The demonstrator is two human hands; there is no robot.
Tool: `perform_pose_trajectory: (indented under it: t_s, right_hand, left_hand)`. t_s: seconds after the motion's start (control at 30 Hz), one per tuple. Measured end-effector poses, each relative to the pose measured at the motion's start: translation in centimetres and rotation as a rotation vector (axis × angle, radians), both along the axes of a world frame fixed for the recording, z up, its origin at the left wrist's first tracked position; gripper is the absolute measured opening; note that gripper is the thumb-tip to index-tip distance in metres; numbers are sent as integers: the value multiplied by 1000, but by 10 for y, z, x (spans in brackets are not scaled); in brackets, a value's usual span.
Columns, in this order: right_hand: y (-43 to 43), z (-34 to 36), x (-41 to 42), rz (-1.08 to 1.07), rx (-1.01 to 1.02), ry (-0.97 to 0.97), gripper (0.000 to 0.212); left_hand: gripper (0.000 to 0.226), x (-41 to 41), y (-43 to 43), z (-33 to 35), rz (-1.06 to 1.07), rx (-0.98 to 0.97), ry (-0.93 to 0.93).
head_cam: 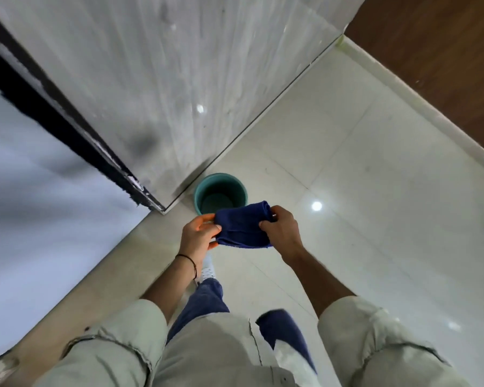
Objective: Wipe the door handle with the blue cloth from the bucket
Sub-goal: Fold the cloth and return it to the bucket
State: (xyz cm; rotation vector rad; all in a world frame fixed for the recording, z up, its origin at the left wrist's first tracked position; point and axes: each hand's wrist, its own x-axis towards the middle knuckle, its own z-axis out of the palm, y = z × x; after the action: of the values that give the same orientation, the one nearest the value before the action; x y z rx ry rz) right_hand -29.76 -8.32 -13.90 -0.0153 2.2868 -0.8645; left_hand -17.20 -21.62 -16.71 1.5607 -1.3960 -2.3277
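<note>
Standing on a pale tiled floor [375, 191], a person holds a folded blue cloth [242, 229] between both hands, above the floor and just in front of a teal bucket [200, 191]. The left hand [197, 237] pinches the cloth's left edge; the right hand [284, 230] has its grip closed on the right edge. The cloth is out of the bucket. No door handle is visible, so wiping appears not yet begun.

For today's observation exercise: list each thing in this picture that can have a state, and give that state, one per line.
blue cloth: out of the bucket, bunched, held between both hands
bucket: upright on the floor, uncovered
left hand: gripping the cloth's left end
right hand: gripping the cloth's right end
door handle: not in view
</note>
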Motion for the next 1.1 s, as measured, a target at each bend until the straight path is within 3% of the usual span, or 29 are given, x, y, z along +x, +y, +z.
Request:
perform_pose_trajectory:
  t_s: [0.2, 0.37, 0.6, 0.87, 0.97, 1.1]
  right_hand:
    - [-35, -34, -65, 130, 28, -58, 22]
    - [-60, -111, -112, 261, 64, -129, 25]
    - [-86, -299, -159, 364, 81, -188, 26]
    - [-111, -470, -187, 559, 103, -123, 26]
    - [-120, -505, -188, 673, 164, -124, 42]
    - [-112, -504, -178, 846, 204, -2, 69]
  left_hand:
    - [32, -59, -28, -28, 12, -92, -86]
    - [33, -88, -38, -89, 51, -81, -206]
    - [23, -134, -40, -251, 200, -20, -293]
    - [34, -162, -36, -412, 240, -21, -306]
    - [25, -157, -37, -442, 182, -118, -361]
    - [33, -136, -27, -443, 136, -372, -572]
